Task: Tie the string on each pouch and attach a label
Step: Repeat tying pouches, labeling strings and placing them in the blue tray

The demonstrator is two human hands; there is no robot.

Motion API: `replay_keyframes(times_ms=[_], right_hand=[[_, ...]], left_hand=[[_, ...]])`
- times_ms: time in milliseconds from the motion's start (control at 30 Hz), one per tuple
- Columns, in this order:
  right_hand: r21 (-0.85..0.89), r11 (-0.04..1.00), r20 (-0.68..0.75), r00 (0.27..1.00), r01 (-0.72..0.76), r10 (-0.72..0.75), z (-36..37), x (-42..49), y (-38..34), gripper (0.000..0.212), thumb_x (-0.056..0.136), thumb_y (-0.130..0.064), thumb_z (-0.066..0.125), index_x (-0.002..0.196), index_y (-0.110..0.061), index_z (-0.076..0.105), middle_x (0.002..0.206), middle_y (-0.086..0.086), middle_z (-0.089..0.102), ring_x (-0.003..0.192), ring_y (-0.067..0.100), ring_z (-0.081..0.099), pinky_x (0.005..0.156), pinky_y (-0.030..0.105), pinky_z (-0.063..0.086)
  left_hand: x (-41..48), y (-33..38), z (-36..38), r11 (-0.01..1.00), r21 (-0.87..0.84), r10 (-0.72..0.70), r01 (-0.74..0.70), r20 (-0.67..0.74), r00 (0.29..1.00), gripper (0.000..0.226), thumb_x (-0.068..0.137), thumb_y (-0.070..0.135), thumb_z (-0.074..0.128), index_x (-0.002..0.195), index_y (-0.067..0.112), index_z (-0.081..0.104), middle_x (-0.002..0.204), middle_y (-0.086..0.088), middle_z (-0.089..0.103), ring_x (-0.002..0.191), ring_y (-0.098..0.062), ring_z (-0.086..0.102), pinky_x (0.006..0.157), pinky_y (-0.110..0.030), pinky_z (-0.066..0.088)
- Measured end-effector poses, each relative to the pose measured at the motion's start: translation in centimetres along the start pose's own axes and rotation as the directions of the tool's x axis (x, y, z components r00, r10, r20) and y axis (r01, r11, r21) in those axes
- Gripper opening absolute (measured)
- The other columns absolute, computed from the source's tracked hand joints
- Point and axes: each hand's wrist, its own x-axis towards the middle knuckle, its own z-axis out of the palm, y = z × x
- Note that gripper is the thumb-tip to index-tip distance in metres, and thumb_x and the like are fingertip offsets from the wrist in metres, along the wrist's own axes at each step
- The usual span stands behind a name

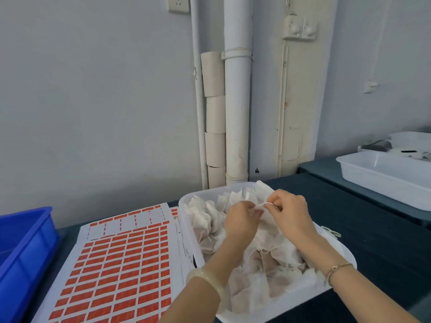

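Left hand: the left hand has its fingers curled and pinches the gathered top of a white pouch from the left side.
Right hand: the right hand has thumb and forefinger closed on the thin white string at the pouch's neck.
Pouch relative to the grip: its neck lies between the two sets of fingertips, which nearly touch. Its body hangs below them, against the left palm.
Pouch location: it is held up just above the far half of the tub, over the pile of pouches that fills it.
Labels: the label sheet, printed with rows of orange-red labels, lies flat just left of the tub. Its top rows are partly peeled.
Wrists: a pale bangle on the left, a thin gold bracelet on the right.
Surroundings: a blue bin at the far left, a white tray at the far right, and a dark table beneath.
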Motion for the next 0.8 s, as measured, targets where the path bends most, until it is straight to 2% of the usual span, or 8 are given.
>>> replay_keyframes(times_ms=[100, 200, 300, 367, 500, 600, 667, 800], right_hand=[[0.134, 0.990, -0.060, 0.998, 0.035, -0.027, -0.7, -0.4, -1.6, 0.002, 0.081, -0.013, 0.075, 0.079, -0.013, 0.074, 0.067, -0.009, 0.069, 0.065, 0.003, 0.065, 0.065, 0.017, 0.052], [0.238, 0.970, -0.070, 0.997, 0.058, -0.042, -1.3, -0.8, -3.5, 0.005, 0.082, -0.010, 0.073, 0.082, -0.014, 0.077, 0.073, -0.011, 0.070, 0.064, -0.004, 0.063, 0.065, 0.007, 0.048], [0.386, 0.922, 0.061, 0.996, 0.037, -0.065, -1.9, -1.3, -6.2, 0.012, 0.084, -0.006, 0.069, 0.086, -0.015, 0.077, 0.072, -0.019, 0.069, 0.058, -0.004, 0.063, 0.065, 0.007, 0.049], [0.470, 0.883, 0.162, 0.980, 0.026, -0.115, -2.0, -2.1, -8.5, 0.017, 0.086, -0.004, 0.066, 0.086, -0.018, 0.076, 0.072, -0.017, 0.071, 0.060, 0.005, 0.066, 0.064, 0.011, 0.051], [0.559, 0.826, 0.240, 0.938, 0.075, -0.248, -1.1, -4.4, -12.9, 0.022, 0.085, -0.001, 0.067, 0.086, -0.021, 0.077, 0.080, -0.012, 0.074, 0.074, 0.003, 0.068, 0.073, 0.014, 0.052], [0.551, 0.812, 0.249, 0.891, 0.191, -0.379, 0.4, -6.7, -15.5, 0.020, 0.083, -0.013, 0.072, 0.091, -0.031, 0.076, 0.084, -0.016, 0.070, 0.080, 0.000, 0.064, 0.074, 0.014, 0.051], [0.544, 0.800, 0.226, 0.874, 0.253, -0.429, 1.8, -8.5, -16.8, 0.017, 0.081, -0.016, 0.074, 0.091, -0.031, 0.076, 0.082, -0.017, 0.066, 0.076, 0.004, 0.061, 0.069, 0.016, 0.050], [0.532, 0.810, 0.292, 0.844, 0.247, -0.449, 4.7, -11.8, -18.4, 0.017, 0.083, -0.019, 0.071, 0.099, -0.023, 0.076, 0.090, -0.010, 0.068, 0.079, 0.003, 0.061, 0.074, 0.016, 0.052]], left_hand=[[-0.2, 0.0, -2.1, 0.995, -0.095, -0.018, 0.017, -0.010, 1.000, 0.039, 0.087, 0.028, 0.065, 0.055, 0.014, 0.049, 0.042, 0.009, 0.039, 0.045, -0.004, 0.039, 0.044, -0.014, 0.025], [-1.5, 0.2, -4.9, 0.979, -0.204, -0.010, 0.005, -0.023, 1.000, 0.055, 0.086, 0.032, 0.067, 0.047, 0.018, 0.032, 0.041, 0.008, 0.024, 0.040, -0.007, 0.027, 0.042, -0.018, 0.023], [-3.4, 0.0, -8.3, 0.951, -0.308, 0.014, -0.012, 0.005, 1.000, 0.041, 0.088, 0.042, 0.064, 0.058, 0.016, 0.050, 0.050, 0.009, 0.042, 0.046, -0.003, 0.039, 0.045, -0.014, 0.032], [-5.5, -0.1, -10.6, 0.913, -0.408, 0.005, 0.012, 0.039, 0.999, 0.034, 0.084, 0.050, 0.064, 0.081, 0.016, 0.063, 0.065, 0.010, 0.061, 0.057, 0.003, 0.055, 0.051, -0.011, 0.043], [-10.2, -2.2, -14.2, 0.836, -0.533, -0.115, 0.132, 0.066, 0.991, 0.040, 0.073, 0.065, 0.058, 0.098, 0.034, 0.060, 0.083, 0.027, 0.066, 0.076, 0.008, 0.064, 0.056, -0.008, 0.049], [-12.2, -3.4, -15.9, 0.695, -0.660, -0.313, 0.287, 0.082, 0.946, 0.049, 0.078, 0.066, 0.055, 0.101, 0.023, 0.062, 0.109, -0.003, 0.067, 0.093, -0.024, 0.064, 0.085, -0.040, 0.054], [-13.7, -4.2, -17.1, 0.564, -0.752, -0.450, 0.340, 0.066, 0.891, 0.062, 0.067, 0.064, 0.068, 0.089, 0.008, 0.061, 0.097, -0.023, 0.063, 0.080, -0.036, 0.057, 0.084, -0.048, 0.050], [-18.8, -6.4, -18.7, 0.681, -0.645, -0.487, 0.348, -0.043, 0.872, 0.022, 0.083, 0.046, 0.059, 0.078, 0.031, 0.075, 0.078, 0.004, 0.071, 0.076, -0.015, 0.068, 0.073, -0.028, 0.057]])
